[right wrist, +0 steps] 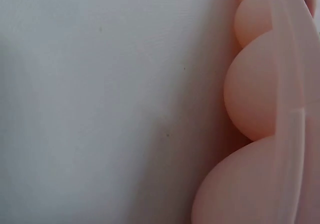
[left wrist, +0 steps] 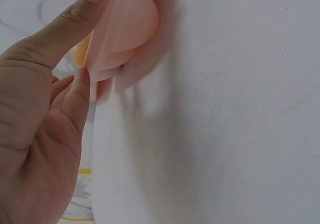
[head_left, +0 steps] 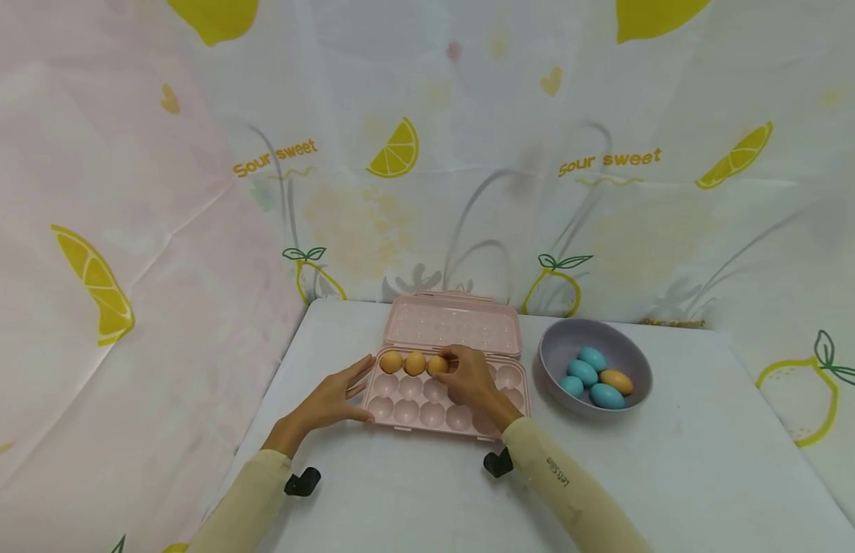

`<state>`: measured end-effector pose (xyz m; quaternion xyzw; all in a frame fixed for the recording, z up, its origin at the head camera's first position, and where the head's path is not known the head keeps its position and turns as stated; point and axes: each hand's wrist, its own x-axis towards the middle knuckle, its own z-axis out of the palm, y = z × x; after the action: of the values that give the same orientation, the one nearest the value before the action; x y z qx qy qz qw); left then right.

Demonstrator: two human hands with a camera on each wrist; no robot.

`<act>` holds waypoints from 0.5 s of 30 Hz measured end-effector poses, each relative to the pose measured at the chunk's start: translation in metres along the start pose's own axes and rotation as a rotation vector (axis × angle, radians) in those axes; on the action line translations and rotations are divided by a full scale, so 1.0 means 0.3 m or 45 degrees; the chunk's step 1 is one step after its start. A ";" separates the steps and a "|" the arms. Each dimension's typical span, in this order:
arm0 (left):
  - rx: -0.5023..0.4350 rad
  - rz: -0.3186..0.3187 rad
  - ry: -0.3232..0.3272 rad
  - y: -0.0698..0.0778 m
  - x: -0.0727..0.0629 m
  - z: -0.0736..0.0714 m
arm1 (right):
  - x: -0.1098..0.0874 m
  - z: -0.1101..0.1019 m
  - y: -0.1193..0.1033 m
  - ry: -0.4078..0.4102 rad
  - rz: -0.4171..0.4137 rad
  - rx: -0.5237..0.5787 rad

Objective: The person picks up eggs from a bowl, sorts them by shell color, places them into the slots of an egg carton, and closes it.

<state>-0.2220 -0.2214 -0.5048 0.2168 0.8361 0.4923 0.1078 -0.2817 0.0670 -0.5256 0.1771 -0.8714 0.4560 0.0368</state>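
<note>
An egg carton (head_left: 432, 415) of pale pink plastic lies with its lid (head_left: 452, 320) folded back behind it. Two orange eggs (head_left: 415, 363) sit in the left of its back row. My right hand (head_left: 472, 379) pinches a third orange egg (head_left: 437, 365) at the cup beside them and hides part of that row. Thumb and fingers of my left hand (head_left: 333, 398) are spread along the carton's left end, with the tips touching its rim. In the left wrist view, the thumb (left wrist: 65, 26) lies straight against the rim. The right wrist view catches only the carton's rounded cup undersides (right wrist: 252, 86).
To the right of the carton stands a grey-purple bowl (head_left: 553, 346) with several blue eggs (head_left: 608, 396) and one orange egg (head_left: 617, 381) in it. The white table (head_left: 399, 491) meets a lemon-print cloth (head_left: 441, 215) behind and at the left.
</note>
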 end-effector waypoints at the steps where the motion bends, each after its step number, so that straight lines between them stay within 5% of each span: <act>1: 0.004 0.001 -0.003 -0.001 0.000 0.000 | -0.001 -0.001 0.000 -0.003 -0.008 -0.001; 9: 0.020 0.006 0.001 -0.103 0.021 0.011 | -0.006 -0.031 -0.014 -0.007 -0.021 0.031; 15: -0.005 -0.017 -0.004 -0.110 0.024 0.004 | 0.002 -0.091 -0.010 0.039 -0.130 -0.040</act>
<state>-0.2362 -0.2310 -0.5339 0.2119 0.8364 0.4927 0.1127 -0.2840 0.0873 -0.5073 0.2136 -0.8677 0.4423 0.0762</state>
